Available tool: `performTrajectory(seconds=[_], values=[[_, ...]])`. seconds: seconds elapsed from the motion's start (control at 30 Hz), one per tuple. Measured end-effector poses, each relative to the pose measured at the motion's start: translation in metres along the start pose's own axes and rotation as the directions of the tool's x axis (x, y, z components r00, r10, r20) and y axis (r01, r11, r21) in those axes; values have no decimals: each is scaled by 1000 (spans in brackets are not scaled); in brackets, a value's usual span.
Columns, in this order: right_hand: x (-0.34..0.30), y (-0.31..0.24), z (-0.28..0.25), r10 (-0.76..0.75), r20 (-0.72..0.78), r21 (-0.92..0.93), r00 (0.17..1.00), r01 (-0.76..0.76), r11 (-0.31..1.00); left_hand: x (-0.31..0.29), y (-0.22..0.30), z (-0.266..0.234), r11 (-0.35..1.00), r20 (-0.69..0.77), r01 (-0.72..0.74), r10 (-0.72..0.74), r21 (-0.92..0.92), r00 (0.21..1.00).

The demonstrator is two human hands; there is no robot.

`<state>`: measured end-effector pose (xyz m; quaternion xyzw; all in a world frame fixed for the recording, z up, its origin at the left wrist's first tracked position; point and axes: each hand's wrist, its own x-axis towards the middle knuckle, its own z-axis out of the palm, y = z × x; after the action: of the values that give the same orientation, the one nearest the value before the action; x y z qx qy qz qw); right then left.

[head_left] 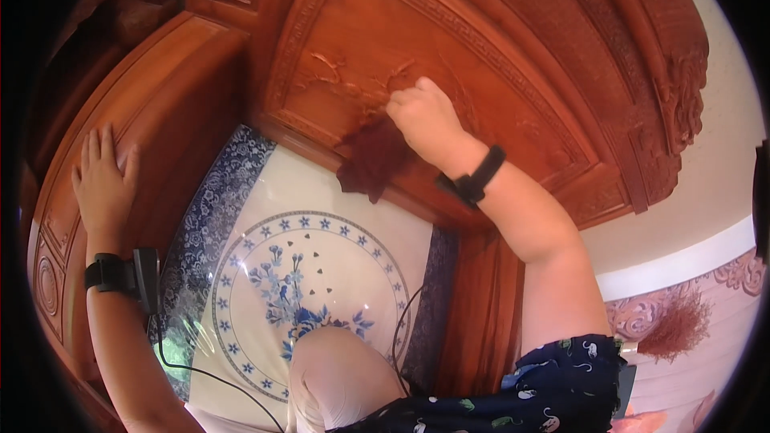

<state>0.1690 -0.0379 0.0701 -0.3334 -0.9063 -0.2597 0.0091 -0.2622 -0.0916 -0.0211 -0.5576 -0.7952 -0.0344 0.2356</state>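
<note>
My right hand (423, 116) is closed on a dark red cloth (374, 157) and presses it against the carved back panel (481, 40) of a reddish wooden seat; the cloth hangs down below my fist. A black band sits on that wrist. My left hand (102, 179) lies flat, fingers spread, on the seat's wooden armrest (172, 88) at the left, holding nothing. A black band with a small device is on the left wrist.
A white seat cushion (321, 273) with a blue floral ring pattern fills the seat; my knee (337, 369) rests on it. A black cable runs across its lower edge. A pale wall and a pink patterned surface show at the right, with a reddish feather duster (678, 327).
</note>
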Motion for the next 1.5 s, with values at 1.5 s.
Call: performTrajectory(seconds=[1.5], values=[[-104,-122,-10,626,157,933,764,-322,159,-94,157,-66,121,-178,-317,619,-941,765]])
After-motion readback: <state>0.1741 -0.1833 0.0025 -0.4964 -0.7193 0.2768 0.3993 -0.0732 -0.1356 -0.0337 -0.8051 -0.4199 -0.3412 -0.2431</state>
